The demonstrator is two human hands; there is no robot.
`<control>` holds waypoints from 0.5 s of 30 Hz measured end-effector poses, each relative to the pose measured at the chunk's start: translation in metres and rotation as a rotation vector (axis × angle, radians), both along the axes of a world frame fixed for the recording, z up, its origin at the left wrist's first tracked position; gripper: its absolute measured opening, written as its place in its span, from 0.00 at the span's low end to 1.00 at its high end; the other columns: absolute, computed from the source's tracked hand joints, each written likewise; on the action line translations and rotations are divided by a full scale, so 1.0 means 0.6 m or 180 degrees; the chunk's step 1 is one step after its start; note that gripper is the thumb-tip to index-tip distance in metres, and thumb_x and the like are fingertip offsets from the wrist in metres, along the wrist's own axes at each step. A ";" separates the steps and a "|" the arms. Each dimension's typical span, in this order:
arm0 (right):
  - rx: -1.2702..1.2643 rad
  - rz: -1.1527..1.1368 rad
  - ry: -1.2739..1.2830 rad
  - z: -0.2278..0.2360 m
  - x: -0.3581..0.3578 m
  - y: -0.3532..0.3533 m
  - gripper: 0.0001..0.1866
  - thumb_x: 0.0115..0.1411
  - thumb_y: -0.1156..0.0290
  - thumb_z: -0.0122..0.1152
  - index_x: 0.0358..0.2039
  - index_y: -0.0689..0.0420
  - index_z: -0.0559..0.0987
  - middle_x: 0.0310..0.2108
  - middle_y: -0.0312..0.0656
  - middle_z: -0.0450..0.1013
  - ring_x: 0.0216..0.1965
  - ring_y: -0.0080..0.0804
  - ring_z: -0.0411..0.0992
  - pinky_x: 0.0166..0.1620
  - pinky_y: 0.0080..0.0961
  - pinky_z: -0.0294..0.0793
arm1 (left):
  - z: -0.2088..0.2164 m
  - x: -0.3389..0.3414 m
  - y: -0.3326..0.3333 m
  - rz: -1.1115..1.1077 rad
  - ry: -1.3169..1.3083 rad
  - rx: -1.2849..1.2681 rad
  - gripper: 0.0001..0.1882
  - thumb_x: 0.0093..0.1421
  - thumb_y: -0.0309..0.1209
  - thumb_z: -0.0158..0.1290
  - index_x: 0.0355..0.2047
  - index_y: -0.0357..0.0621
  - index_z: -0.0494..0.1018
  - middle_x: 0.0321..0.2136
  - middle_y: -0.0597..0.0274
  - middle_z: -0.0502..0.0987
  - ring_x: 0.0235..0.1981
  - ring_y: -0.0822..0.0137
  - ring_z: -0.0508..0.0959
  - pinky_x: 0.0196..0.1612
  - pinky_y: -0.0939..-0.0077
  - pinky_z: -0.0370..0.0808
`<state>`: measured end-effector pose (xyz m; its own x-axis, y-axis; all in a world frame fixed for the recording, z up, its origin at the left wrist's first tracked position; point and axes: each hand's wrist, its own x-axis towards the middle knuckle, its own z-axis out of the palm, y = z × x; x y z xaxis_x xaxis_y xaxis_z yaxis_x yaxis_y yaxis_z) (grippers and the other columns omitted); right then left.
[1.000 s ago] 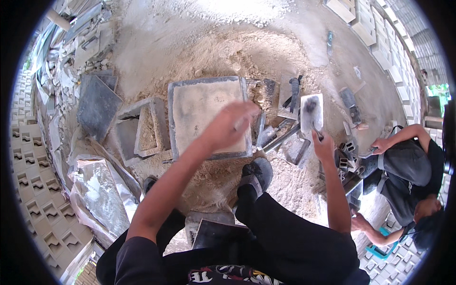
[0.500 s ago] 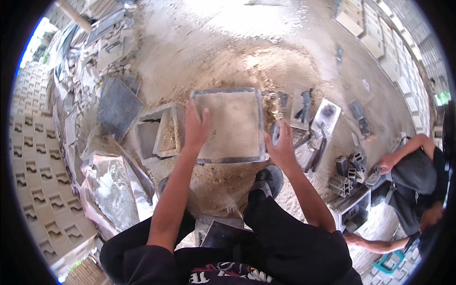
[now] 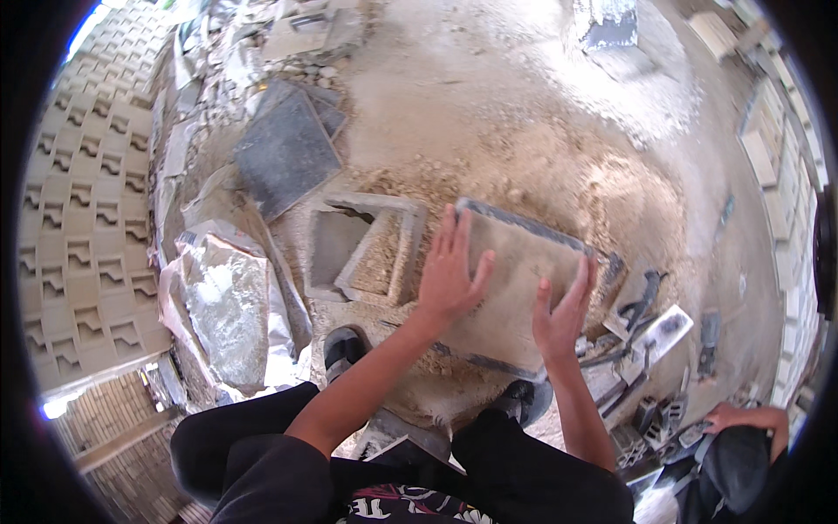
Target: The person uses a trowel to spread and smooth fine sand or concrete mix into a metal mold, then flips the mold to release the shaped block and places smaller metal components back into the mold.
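On a sandy, rubble-strewn yard floor (image 3: pixel 524 113), both the left hand (image 3: pixel 449 271) and the right hand (image 3: pixel 563 314) lie flat with fingers spread on a square grey concrete slab mould (image 3: pixel 524 288), now seemingly tilted sideways.

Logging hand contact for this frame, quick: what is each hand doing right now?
Left hand: open, fingers spread, palm flat on the square filled mould.
Right hand: open, fingers up, pressed against the mould's right side; not gripping it.

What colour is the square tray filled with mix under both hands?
Square filled tray: sandy beige fill, dark grey rim; head view.
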<state>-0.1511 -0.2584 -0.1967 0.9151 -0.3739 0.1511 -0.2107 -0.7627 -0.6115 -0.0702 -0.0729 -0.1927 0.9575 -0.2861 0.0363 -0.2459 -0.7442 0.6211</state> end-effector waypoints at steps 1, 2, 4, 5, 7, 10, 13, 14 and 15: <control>-0.0036 0.0000 -0.0003 0.003 0.001 -0.006 0.40 0.64 0.49 0.51 0.64 0.67 0.52 0.65 0.66 0.47 0.66 0.63 0.47 0.66 0.50 0.49 | 0.000 0.003 -0.005 -0.0056 0.0010 -0.0040 0.39 0.64 0.44 0.47 0.67 0.35 0.47 0.67 0.36 0.47 0.64 0.37 0.55 0.66 0.53 0.54; -0.0042 0.0019 -0.0002 0.003 0.002 -0.004 0.40 0.64 0.48 0.50 0.64 0.67 0.53 0.65 0.66 0.47 0.67 0.63 0.47 0.66 0.50 0.49 | 0.002 0.006 -0.002 -0.0085 0.0180 -0.0140 0.39 0.64 0.45 0.46 0.67 0.35 0.45 0.67 0.35 0.46 0.65 0.37 0.53 0.66 0.54 0.52; -0.0082 0.0031 -0.0013 0.004 0.004 -0.006 0.40 0.65 0.46 0.48 0.64 0.67 0.53 0.65 0.66 0.47 0.67 0.63 0.47 0.66 0.50 0.48 | 0.010 0.012 0.000 -0.0155 0.0501 -0.0373 0.41 0.65 0.46 0.44 0.68 0.34 0.42 0.67 0.35 0.43 0.67 0.38 0.49 0.67 0.55 0.49; -0.0110 0.0052 -0.0019 0.002 0.005 -0.005 0.40 0.65 0.46 0.47 0.64 0.67 0.53 0.65 0.66 0.47 0.67 0.63 0.47 0.66 0.50 0.48 | 0.001 0.014 0.005 -0.0230 0.0504 -0.0490 0.41 0.66 0.47 0.42 0.68 0.34 0.41 0.68 0.35 0.42 0.68 0.39 0.47 0.68 0.55 0.47; -0.0159 0.0071 -0.0044 0.002 0.009 0.001 0.40 0.66 0.45 0.44 0.64 0.67 0.53 0.65 0.65 0.47 0.67 0.61 0.47 0.66 0.49 0.47 | -0.025 0.024 0.026 -0.0397 0.0477 -0.0733 0.41 0.67 0.49 0.39 0.68 0.32 0.38 0.68 0.34 0.40 0.69 0.40 0.43 0.69 0.57 0.43; -0.0761 0.0496 -0.0084 0.003 0.026 -0.007 0.39 0.67 0.45 0.43 0.63 0.67 0.53 0.65 0.65 0.47 0.67 0.60 0.46 0.67 0.48 0.46 | -0.007 0.075 0.096 -0.0812 0.1709 -0.0670 0.45 0.66 0.55 0.35 0.66 0.27 0.36 0.67 0.31 0.41 0.69 0.39 0.43 0.69 0.57 0.46; -0.0623 0.1873 0.0146 0.099 0.113 0.049 0.35 0.66 0.53 0.49 0.63 0.65 0.55 0.64 0.64 0.50 0.67 0.57 0.48 0.67 0.46 0.47 | 0.097 0.167 0.232 -0.0710 0.1464 -0.0255 0.33 0.67 0.52 0.34 0.59 0.36 0.61 0.62 0.34 0.56 0.62 0.37 0.60 0.64 0.53 0.57; -0.0509 0.2299 0.0239 0.123 0.156 0.086 0.35 0.65 0.55 0.51 0.63 0.65 0.55 0.64 0.64 0.50 0.67 0.57 0.49 0.67 0.46 0.48 | 0.081 0.212 0.301 -0.1289 0.0902 0.0465 0.31 0.67 0.50 0.38 0.60 0.37 0.63 0.64 0.41 0.56 0.65 0.44 0.57 0.67 0.58 0.53; -0.0441 0.2549 0.0442 0.136 0.198 0.134 0.35 0.64 0.57 0.52 0.63 0.65 0.55 0.64 0.63 0.51 0.66 0.57 0.50 0.66 0.45 0.49 | 0.033 0.238 0.374 -0.0186 0.0447 0.0005 0.27 0.67 0.47 0.40 0.56 0.38 0.66 0.59 0.40 0.65 0.61 0.47 0.65 0.63 0.60 0.61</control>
<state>-0.0323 -0.1777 -0.1152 0.9103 0.4136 0.0138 0.3624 -0.7806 -0.5093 0.0726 0.1515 -0.1729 0.9348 -0.3414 -0.0974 -0.1995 -0.7321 0.6514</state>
